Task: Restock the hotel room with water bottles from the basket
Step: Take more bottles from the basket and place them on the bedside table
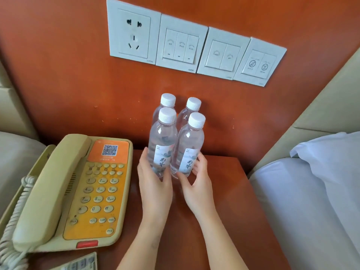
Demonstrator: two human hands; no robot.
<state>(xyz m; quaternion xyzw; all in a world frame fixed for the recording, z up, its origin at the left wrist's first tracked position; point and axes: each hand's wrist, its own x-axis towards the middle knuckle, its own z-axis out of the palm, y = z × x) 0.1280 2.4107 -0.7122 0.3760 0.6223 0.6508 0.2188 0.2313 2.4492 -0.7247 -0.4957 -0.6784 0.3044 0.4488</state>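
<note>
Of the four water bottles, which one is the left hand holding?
The front-left bottle, beside the phone; the left hand wraps its base. The right hand holds the front-right bottle.

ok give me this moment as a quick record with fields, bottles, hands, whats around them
surface: wooden nightstand
bottles: four, upright, white caps, two in front and two behind
front-left bottle: left hand holds it near the base
front-right bottle: right hand holds it near the base
behind: back-left bottle, back-right bottle, nearer the wall
left side: telephone, handset on its cradle
above: wall switches
right side: pillow
basket: not in view
</note>
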